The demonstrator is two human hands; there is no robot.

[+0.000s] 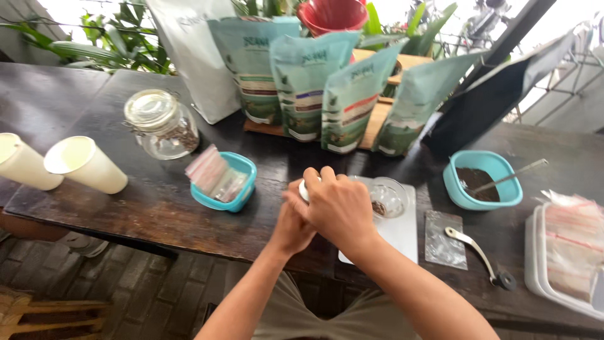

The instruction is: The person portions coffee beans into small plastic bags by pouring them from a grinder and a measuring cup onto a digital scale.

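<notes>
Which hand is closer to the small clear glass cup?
Right. The right hand sits just beside the glass cup; the left hand is behind it, farther away.

Two hands close together over a small white object at the edge of a dark wooden worktop (157, 208).

The right hand (340, 208) covers the left hand (292, 226), gripping a small white object (304, 189). Just beside them a clear glass cup (389, 196) sits on a white board (402, 233). Teal bowls (242, 186) stand on either side, pouches (302, 82) behind.
</notes>
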